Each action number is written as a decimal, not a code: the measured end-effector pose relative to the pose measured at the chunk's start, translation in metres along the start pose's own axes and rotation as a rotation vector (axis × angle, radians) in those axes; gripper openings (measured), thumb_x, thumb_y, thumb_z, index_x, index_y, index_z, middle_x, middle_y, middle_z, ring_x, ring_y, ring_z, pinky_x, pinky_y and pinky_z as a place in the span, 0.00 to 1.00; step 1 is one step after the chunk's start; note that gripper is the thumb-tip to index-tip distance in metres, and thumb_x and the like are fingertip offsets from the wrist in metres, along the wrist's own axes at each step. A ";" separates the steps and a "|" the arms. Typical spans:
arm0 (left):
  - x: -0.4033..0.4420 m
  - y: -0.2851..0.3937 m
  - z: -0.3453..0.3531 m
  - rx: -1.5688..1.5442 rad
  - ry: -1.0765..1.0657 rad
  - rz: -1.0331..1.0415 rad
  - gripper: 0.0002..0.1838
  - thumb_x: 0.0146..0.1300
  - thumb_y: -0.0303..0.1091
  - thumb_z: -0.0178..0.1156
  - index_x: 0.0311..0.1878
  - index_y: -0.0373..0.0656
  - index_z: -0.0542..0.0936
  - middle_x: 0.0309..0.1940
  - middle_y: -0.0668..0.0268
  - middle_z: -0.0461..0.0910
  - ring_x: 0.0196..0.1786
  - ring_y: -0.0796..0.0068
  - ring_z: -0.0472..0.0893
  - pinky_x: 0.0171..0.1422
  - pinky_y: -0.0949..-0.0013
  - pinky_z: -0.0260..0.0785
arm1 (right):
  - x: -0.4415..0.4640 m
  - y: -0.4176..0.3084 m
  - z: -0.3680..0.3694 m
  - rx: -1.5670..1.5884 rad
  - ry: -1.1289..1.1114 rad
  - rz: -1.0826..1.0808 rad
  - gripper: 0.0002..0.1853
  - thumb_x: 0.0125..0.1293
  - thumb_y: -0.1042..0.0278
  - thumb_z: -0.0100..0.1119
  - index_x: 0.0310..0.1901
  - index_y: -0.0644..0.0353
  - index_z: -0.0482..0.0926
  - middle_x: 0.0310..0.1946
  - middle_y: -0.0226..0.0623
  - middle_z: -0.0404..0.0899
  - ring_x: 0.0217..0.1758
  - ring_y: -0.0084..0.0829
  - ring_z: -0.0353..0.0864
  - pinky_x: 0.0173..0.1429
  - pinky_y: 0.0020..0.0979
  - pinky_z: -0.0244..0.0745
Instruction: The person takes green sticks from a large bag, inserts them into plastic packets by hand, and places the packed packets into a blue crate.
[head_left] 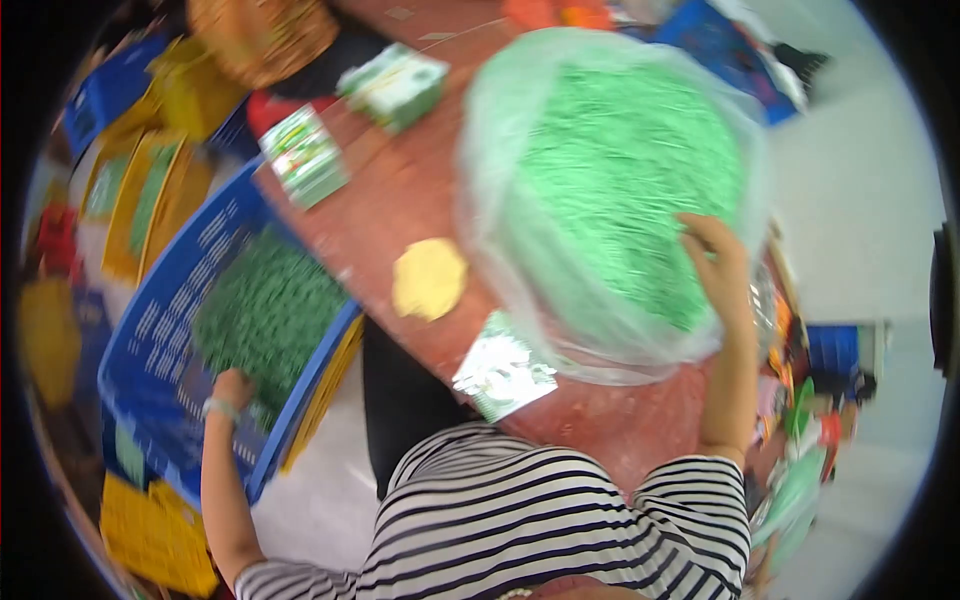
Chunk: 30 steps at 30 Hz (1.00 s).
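My left hand is down in a blue plastic basket, at the near edge of a heap of dark green small pieces. Its fingers look curled; anything inside them is hidden, and the view is blurred. A band circles that wrist. On the right, my right hand is over a large clear plastic bag full of light green thin strips. Its thumb and fingers are bent but apart, with nothing visible between them, close to the surface of the strips.
On the red table lie a round yellow disc, a shiny printed packet and two printed box-shaped stacks, one at the edge and one farther back. Yellow baskets stand left of the blue one.
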<state>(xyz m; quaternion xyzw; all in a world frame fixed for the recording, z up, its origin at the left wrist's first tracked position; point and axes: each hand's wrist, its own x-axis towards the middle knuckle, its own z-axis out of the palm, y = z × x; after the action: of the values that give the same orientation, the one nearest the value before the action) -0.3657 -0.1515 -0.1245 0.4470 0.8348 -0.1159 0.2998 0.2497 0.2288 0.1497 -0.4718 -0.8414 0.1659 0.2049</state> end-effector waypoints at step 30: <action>-0.122 0.407 -0.030 -0.577 0.585 0.772 0.11 0.49 0.27 0.70 0.36 0.37 0.80 0.27 0.58 0.76 0.34 0.56 0.73 0.40 0.58 0.65 | -0.023 0.021 0.037 -0.258 -0.248 -0.183 0.13 0.52 0.84 0.55 0.40 0.68 0.67 0.35 0.56 0.78 0.46 0.56 0.79 0.47 0.49 0.74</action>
<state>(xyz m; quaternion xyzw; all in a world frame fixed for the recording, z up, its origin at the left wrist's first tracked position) 0.0061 0.0130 0.0034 0.6334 0.6569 0.3638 0.1867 0.2571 0.2163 0.1039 -0.3916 -0.9138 0.0944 0.0520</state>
